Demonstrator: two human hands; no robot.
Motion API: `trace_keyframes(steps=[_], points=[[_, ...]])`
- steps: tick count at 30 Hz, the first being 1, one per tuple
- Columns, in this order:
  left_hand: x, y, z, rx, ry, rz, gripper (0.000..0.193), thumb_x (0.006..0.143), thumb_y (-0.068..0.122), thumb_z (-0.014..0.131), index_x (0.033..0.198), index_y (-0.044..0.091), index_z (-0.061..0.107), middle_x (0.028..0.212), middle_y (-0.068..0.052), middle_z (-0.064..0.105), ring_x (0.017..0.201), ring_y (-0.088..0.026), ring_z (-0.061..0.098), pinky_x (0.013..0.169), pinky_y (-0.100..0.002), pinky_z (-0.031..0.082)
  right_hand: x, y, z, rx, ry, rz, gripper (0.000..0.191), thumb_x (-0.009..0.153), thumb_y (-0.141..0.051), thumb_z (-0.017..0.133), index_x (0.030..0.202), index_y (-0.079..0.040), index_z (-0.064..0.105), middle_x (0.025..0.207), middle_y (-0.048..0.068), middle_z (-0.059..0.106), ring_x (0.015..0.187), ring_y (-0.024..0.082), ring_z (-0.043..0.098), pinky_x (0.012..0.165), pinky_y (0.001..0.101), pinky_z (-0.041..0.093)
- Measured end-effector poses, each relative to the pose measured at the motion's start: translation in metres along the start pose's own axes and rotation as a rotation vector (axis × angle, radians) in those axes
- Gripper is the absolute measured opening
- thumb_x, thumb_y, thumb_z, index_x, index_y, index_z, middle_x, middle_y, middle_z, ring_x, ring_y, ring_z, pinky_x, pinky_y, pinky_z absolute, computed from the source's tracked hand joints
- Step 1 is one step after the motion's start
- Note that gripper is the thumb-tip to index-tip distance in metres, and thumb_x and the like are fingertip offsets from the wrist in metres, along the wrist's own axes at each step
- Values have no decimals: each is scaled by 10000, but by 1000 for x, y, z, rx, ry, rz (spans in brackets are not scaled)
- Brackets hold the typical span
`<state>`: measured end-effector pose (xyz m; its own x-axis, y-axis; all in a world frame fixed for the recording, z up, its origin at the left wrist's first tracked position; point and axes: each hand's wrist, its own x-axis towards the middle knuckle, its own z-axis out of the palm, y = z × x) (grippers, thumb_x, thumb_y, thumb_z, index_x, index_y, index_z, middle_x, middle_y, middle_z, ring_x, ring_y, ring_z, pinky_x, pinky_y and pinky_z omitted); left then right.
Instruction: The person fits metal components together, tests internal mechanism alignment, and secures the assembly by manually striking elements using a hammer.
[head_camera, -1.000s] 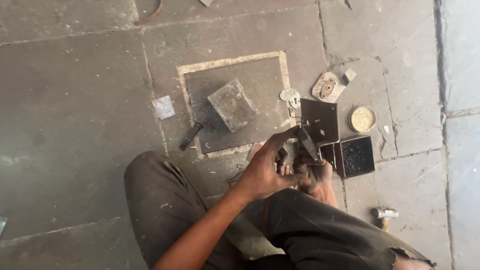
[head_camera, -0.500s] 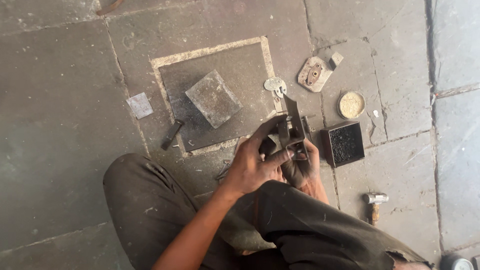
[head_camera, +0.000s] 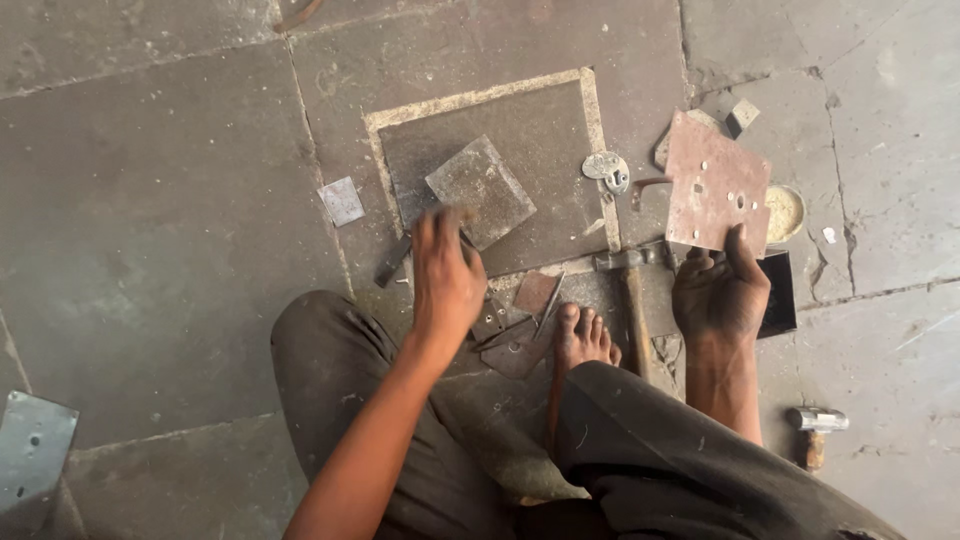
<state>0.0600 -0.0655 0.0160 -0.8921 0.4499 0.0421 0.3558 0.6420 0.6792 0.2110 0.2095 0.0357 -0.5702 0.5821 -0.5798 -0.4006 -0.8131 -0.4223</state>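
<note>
My right hand (head_camera: 720, 295) grips the lower edge of a rusty square metal plate (head_camera: 715, 185) with small holes and holds it up flat above the floor. My left hand (head_camera: 445, 270) is blurred, its fingers stretched toward a grey steel block (head_camera: 480, 190) lying in a square recess of the stone floor (head_camera: 520, 120). Nothing shows in that hand. A dark punch-like tool (head_camera: 392, 262) lies just left of it. My bare foot (head_camera: 582, 335) rests between the hands.
A hammer (head_camera: 630, 290) lies by my foot and a second small hammer (head_camera: 815, 425) at lower right. Flat metal scraps (head_camera: 520, 340), a lock part (head_camera: 608, 168), a round tin (head_camera: 785, 212), a black box (head_camera: 780, 295) and a small sheet (head_camera: 342, 200) lie around.
Both hands held the plate together before my knee. My left hand has let go and reached left toward the block; my right hand has carried the plate out to the right.
</note>
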Motion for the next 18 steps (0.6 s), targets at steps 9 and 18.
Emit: trace_keyframes(steps=[9, 18], points=[[79, -12, 58, 299, -129, 302, 392, 994, -121, 568, 1370, -16, 608, 1497, -228, 529, 1411, -388, 509, 1214, -495, 378, 20, 8, -8, -91, 50, 21, 28, 1049, -104, 649, 1056, -84, 668, 843, 1, 711, 658, 90, 676, 604, 212, 574], [-7, 36, 95, 318, -394, 55, 240, 979, 241, 664, 1121, 49, 695, 957, -152, 731, 828, -304, 715, 668, -442, 575, 45, -4, -14, -129, 13, 17, 81, 1075, -125, 685, 1022, -95, 632, 796, -1, 643, 675, 124, 642, 627, 248, 541]])
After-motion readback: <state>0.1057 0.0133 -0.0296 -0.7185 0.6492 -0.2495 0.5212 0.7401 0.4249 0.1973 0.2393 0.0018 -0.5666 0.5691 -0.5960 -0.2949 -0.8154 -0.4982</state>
